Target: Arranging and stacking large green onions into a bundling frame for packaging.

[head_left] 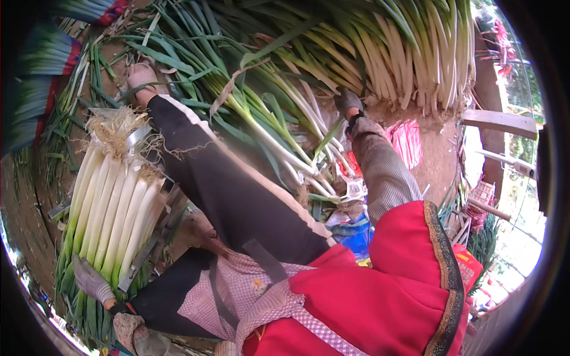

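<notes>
My left hand [93, 278], in a grey glove with a striped cuff, lies around the outer edge of a thick bundle of Chinese leeks [113, 209], where white stalks turn green. The bundle rests on a metal-edged stand [144, 251], roots towards the top of the picture. My right hand [348, 102], in a dark glove, reaches to the root ends of a large leek pile [414, 58]. Its fingertips touch or nearly touch a stalk; their grip is hidden. Loose leeks [276, 142] lie between my outstretched leg and my right arm.
Red-banded leek bundles [40, 89] are stacked at the upper left. Pink plastic ties [407, 142] lie beside my right forearm, with a blue plastic bag [354, 236] by my lap. A wooden beam [498, 123] juts in at the right. Loose leaves litter the ground.
</notes>
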Available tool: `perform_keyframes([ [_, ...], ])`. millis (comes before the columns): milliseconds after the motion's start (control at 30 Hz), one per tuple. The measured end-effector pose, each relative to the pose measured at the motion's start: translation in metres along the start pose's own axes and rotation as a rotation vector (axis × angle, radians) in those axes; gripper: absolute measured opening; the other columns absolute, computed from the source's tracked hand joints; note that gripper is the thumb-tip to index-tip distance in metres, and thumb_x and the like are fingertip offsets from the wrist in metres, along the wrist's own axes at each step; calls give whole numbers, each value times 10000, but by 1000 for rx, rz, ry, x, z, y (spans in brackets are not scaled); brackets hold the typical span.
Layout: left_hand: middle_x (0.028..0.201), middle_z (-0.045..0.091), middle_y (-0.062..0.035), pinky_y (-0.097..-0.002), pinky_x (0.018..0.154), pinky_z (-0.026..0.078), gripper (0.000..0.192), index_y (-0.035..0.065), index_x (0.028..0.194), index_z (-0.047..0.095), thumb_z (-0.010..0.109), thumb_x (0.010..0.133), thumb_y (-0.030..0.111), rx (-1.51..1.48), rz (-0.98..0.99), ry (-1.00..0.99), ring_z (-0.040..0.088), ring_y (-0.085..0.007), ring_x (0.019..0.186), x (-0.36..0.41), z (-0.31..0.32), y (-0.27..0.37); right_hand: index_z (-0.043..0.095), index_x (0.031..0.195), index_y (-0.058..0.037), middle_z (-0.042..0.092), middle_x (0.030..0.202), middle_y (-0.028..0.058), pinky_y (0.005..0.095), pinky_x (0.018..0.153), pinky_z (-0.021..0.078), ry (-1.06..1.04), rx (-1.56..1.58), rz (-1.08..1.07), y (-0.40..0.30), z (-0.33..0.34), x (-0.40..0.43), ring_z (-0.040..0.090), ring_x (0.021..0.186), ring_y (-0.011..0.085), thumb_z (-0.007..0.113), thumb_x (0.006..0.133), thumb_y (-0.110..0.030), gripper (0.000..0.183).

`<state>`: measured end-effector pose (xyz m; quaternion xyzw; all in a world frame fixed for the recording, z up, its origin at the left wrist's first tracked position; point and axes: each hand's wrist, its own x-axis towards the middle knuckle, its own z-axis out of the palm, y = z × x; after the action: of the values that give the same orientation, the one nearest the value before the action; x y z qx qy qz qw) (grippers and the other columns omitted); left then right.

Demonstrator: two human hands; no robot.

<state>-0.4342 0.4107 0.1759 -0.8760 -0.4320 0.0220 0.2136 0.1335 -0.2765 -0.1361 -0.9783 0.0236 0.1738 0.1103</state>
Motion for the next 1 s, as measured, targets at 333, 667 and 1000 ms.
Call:
perform_keyframes([
  [333, 1424, 606, -192, -435, 1094, 427, 463, 19, 1440, 560, 441, 1053, 244, -117, 16, -40, 575, -353, 1305, 0, -9, 4, 582, 1432, -193, 622, 1385, 200, 465, 1085, 462, -542, -218, -325, -40, -17, -21, 571, 1303, 397, 730, 835, -535, 704],
  [667, 1427, 605, -186, -432, 1085, 443, 471, 12, 1434, 566, 438, 1055, 261, -135, 99, 28, 580, -352, 1296, -4, 2, -12, 546, 1434, -122, 573, 1428, 212, 468, 1117, 437, 189, -208, -209, -18, -43, 86, 526, 1353, 373, 685, 889, -346, 606],
  [1000, 1425, 617, -149, -416, 1072, 449, 444, 25, 1424, 578, 479, 1021, 182, -102, 54, 34, 607, -320, 1255, -3, 7, -8, 617, 1357, -196, 628, 1400, 129, 440, 1076, 481, -5, -202, -187, -11, -41, 78, 609, 1270, 345, 732, 869, -331, 519],
])
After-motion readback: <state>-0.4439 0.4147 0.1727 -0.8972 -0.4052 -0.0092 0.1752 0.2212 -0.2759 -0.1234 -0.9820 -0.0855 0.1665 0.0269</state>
